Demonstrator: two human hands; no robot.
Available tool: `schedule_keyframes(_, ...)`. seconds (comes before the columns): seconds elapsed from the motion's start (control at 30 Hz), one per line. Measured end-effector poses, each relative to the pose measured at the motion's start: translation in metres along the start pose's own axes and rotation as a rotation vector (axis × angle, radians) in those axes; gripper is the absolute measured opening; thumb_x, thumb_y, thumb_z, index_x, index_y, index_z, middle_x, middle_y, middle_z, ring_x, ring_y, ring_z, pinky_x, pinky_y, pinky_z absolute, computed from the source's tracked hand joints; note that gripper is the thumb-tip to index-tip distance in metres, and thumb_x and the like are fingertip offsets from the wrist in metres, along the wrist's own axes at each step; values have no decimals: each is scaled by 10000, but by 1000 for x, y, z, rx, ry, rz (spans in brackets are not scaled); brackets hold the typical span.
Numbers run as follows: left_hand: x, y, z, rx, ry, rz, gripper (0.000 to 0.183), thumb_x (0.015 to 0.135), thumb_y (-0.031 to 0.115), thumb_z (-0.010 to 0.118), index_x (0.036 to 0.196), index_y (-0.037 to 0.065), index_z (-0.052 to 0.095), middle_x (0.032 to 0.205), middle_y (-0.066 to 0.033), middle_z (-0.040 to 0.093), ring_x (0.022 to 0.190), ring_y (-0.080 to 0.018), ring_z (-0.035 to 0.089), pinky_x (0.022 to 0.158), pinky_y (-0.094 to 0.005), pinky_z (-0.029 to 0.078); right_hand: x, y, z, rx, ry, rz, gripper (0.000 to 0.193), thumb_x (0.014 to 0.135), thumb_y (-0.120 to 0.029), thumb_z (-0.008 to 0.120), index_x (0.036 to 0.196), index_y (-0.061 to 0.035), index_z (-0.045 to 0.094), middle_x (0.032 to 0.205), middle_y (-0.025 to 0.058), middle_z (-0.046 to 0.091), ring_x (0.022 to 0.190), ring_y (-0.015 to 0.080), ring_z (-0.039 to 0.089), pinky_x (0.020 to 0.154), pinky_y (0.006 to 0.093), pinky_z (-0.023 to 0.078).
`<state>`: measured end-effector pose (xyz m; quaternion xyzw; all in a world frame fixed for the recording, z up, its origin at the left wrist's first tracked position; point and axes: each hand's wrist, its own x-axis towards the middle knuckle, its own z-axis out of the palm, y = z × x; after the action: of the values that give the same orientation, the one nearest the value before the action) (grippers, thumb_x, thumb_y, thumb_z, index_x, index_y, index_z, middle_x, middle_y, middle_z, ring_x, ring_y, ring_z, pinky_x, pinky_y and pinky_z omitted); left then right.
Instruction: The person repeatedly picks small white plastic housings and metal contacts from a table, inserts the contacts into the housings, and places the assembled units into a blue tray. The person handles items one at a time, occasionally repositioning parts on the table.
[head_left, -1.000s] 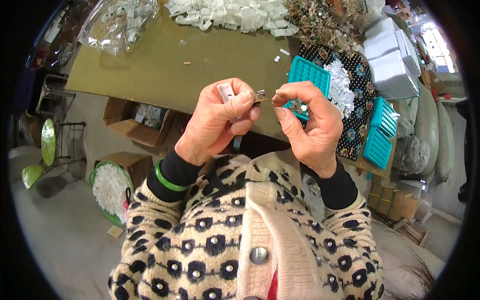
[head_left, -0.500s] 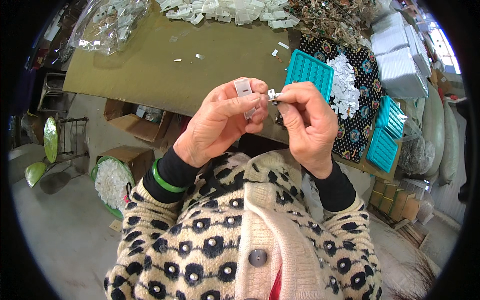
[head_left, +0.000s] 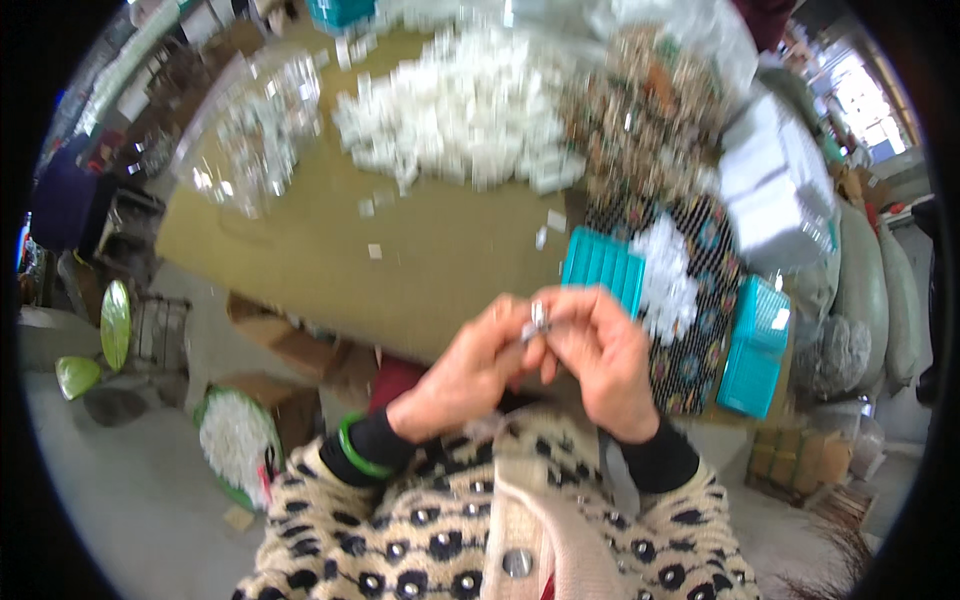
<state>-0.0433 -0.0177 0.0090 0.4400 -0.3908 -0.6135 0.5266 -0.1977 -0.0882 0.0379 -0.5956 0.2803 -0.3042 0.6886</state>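
Note:
My left hand (head_left: 462,362) and my right hand (head_left: 606,364) meet above the table's near edge, fingertips almost touching. Both are closed around a small white plastic piece (head_left: 538,318), with a shiny bit showing between the fingers. Motion smears it, so its exact shape is unclear, and fingers cover most of it. Just beyond my right hand lies a teal ribbed tray (head_left: 604,268). Beside that tray, small flat white pieces (head_left: 664,282) are heaped on a dark patterned cloth (head_left: 708,240).
White plastic casings (head_left: 470,110) are piled on the olive table (head_left: 300,250), next to a brownish heap of small parts (head_left: 645,120). A clear bag (head_left: 250,130) lies at left, stacked white trays (head_left: 775,190) at right. Below stand cartons and a green basin (head_left: 262,440).
My view has tilted up, so more of the table's far side shows and things sit lower. My hands have come together; the white casing earlier visible in my left hand is now mostly hidden.

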Motion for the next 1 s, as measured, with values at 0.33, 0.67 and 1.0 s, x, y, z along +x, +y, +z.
schedule_keyframes(0.33, -12, 4, -13, -655, 33, -66, 315, 948, 166, 646, 1199, -6, 566, 923, -57, 606, 797, -130, 574, 624, -268, 474, 13, -1, 14, -899, 88, -662, 205, 784, 10, 684, 973, -56, 641, 869, 94, 602, 709, 267, 616, 590, 339, 486)
schedule_keyframes(0.67, -38, 19, -20, -541, 250, 134, 197, 960, 120, 626, 1088, -29, 613, 824, -57, 593, 655, -94, 507, 529, -219, 393, 33, -86, 19, -944, -108, -809, 331, 755, 26, 694, 1076, -37, 648, 954, 121, 647, 832, 304, 629, 730, 391, 486)
schedule_keyframes(1.0, -48, 7, -20, -548, 253, 169, 187, 954, 174, 653, 1044, 10, 662, 720, 40, 551, 561, -36, 427, 480, -188, 313, 11, -20, 62, -1077, -63, -804, 302, 740, 67, 659, 1020, -26, 595, 976, 114, 597, 853, 319, 594, 772, 407, 470)
